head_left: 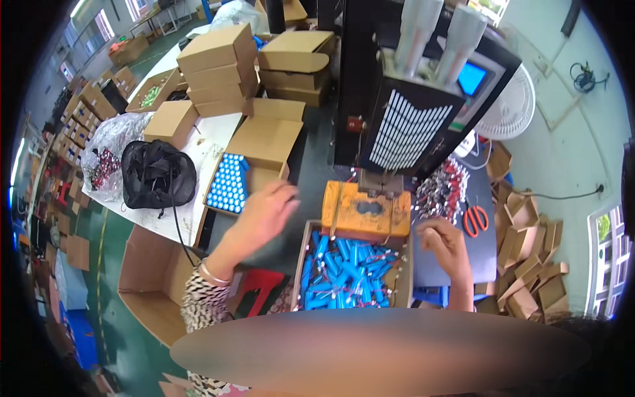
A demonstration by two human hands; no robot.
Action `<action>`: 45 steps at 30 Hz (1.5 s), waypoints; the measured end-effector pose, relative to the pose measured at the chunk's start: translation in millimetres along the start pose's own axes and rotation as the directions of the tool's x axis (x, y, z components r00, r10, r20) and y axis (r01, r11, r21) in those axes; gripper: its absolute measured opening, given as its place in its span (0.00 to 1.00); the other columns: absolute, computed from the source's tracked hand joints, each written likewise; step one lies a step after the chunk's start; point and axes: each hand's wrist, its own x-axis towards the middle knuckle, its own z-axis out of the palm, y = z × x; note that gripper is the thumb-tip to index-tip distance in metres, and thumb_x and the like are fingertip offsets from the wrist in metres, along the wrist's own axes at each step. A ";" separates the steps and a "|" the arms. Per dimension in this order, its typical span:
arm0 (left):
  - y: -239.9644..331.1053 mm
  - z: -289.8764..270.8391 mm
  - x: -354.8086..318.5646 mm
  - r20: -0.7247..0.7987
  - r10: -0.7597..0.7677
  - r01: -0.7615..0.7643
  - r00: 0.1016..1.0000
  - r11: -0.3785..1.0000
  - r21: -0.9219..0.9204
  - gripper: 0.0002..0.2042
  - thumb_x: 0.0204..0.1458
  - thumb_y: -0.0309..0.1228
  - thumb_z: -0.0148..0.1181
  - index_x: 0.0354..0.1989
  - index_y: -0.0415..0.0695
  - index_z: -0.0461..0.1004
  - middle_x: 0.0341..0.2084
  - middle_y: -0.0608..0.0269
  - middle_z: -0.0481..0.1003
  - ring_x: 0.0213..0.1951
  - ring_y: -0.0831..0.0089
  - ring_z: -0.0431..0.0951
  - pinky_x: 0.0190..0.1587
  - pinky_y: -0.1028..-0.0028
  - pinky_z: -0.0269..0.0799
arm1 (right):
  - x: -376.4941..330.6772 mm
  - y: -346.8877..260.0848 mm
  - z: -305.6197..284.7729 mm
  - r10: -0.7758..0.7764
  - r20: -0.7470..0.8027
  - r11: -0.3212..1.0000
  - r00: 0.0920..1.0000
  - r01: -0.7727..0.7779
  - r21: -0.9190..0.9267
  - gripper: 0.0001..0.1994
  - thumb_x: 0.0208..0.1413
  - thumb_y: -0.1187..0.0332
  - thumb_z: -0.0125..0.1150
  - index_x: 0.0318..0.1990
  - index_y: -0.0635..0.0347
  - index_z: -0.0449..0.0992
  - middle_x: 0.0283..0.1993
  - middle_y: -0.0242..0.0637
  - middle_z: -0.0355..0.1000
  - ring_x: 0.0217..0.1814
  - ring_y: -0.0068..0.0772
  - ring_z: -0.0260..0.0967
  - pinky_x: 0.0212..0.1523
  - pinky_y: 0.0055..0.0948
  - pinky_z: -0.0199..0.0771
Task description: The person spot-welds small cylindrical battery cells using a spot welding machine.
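My left hand (266, 213) is over the dark bench, beside an open cardboard box (270, 173) of upright blue cylindrical cells (226, 184). Its fingers are loosely bent and apart, with nothing visible in them. My right hand (444, 243) is raised just right of an orange block fixture (362, 215). Its fingers are curled together, and whatever they may hold is too small or hidden to make out. Below the fixture, a box (405, 281) contains many loose blue cells with leads (347, 271). A heap of small red, white and silver leads (442, 192) lies beyond my right hand.
A black bench machine (411, 129) with a small screen rises behind the fixture. Orange-handled scissors (475, 221) lie right of the leads. A black mesh bag (159, 175) and stacked cartons (218, 66) occupy the left side. A red stool (259, 289) stands below the bench.
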 end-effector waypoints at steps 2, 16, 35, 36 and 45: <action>-36.1 -3.8 -15.9 0.098 -0.028 -0.023 0.995 0.875 0.483 0.08 0.41 0.22 0.59 0.32 0.35 0.74 0.32 0.50 0.70 0.40 0.54 0.71 0.40 0.63 0.69 | 0.6 23.9 -3.6 -0.065 -0.159 0.900 0.985 -0.011 -0.436 0.10 0.51 0.71 0.57 0.40 0.67 0.72 0.42 0.45 0.67 0.40 0.42 0.68 0.39 0.36 0.69; -71.5 32.0 35.2 0.604 -0.674 -0.356 0.424 0.490 0.796 0.27 0.44 0.43 0.63 0.55 0.48 0.71 0.57 0.58 0.66 0.59 0.56 0.59 0.56 0.57 0.54 | 61.3 57.3 -4.7 -0.441 -0.248 0.475 0.863 -0.010 -0.880 0.09 0.47 0.80 0.49 0.38 0.64 0.63 0.37 0.53 0.64 0.33 0.58 0.67 0.30 0.50 0.67; -107.5 42.1 17.6 0.495 -0.402 -0.381 0.770 0.333 0.863 0.13 0.46 0.34 0.59 0.40 0.43 0.76 0.36 0.61 0.75 0.38 0.63 0.73 0.30 0.66 0.66 | -10.2 81.1 8.0 -0.459 -0.404 0.635 0.791 -0.026 -0.772 0.05 0.54 0.75 0.51 0.36 0.67 0.69 0.30 0.51 0.65 0.34 0.55 0.64 0.34 0.46 0.64; -108.3 33.6 14.3 0.496 -0.408 -0.385 0.766 0.326 0.863 0.13 0.46 0.34 0.59 0.40 0.43 0.76 0.36 0.61 0.75 0.38 0.63 0.73 0.30 0.66 0.66 | -12.8 79.7 6.6 -0.455 -0.405 0.642 0.793 -0.022 -0.766 0.05 0.54 0.75 0.51 0.36 0.67 0.69 0.30 0.51 0.65 0.34 0.55 0.64 0.34 0.46 0.64; 43.8 -6.3 44.9 0.003 -0.045 0.044 0.999 0.944 -0.326 0.10 0.54 0.29 0.58 0.42 0.41 0.67 0.28 0.63 0.75 0.31 0.75 0.76 0.35 0.74 0.70 | -17.4 41.4 7.0 -0.396 -0.438 0.844 0.807 0.132 -0.519 0.02 0.55 0.77 0.49 0.33 0.66 0.68 0.26 0.49 0.67 0.26 0.50 0.66 0.29 0.39 0.66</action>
